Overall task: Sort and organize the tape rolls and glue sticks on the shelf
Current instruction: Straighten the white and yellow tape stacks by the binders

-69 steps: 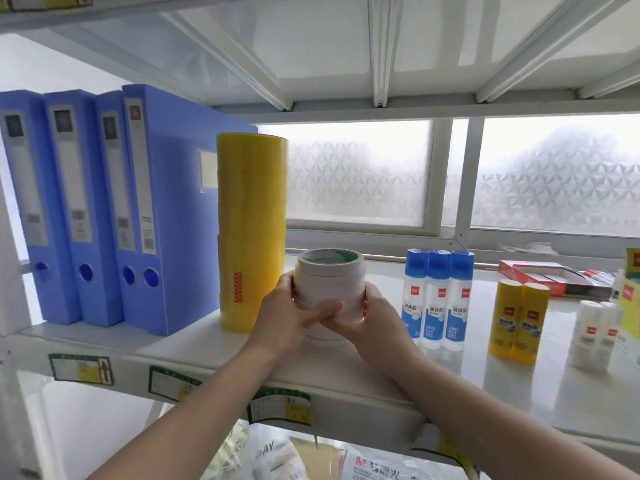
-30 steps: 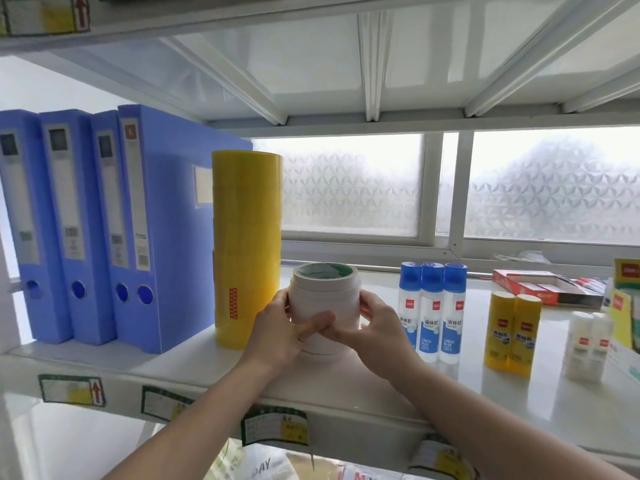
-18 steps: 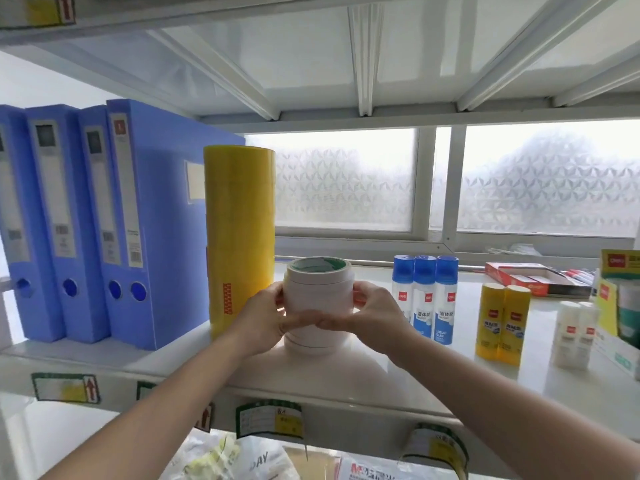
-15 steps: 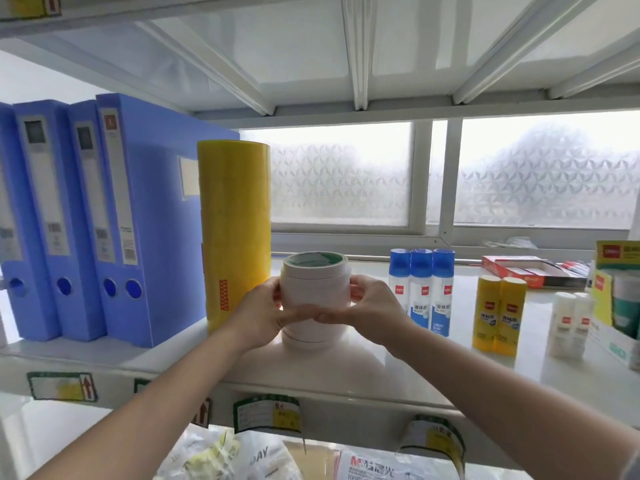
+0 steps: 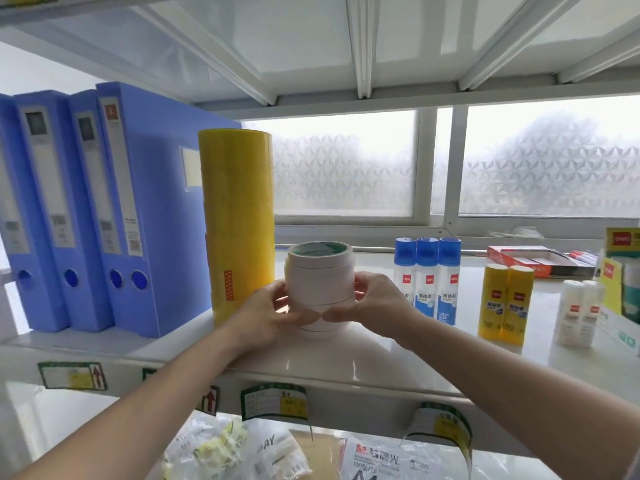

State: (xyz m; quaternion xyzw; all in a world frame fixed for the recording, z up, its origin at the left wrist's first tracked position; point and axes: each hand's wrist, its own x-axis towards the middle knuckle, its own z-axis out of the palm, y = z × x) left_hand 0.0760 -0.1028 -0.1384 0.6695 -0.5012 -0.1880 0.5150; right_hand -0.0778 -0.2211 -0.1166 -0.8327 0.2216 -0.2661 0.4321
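Four blue file boxes stand upright at the left of your shelf, spine labels too small to read. Just right of them, a tall stack of yellow tape rolls rises close to the shelf above, leaving little headroom. Your left hand and right hand clasp a stack of white tape rolls from both sides, both grips closed on it, thumbs meeting at the front; its base rests on the shelf, just beside the yellow stack. Bare glossy white surface lies in front, up to the shelf edge, which carries green-framed tags. Further right, three blue-capped glue bottles marked "LIQUID GLUE", two yellow glue sticks, then small white glue sticks. Frosted window behind.
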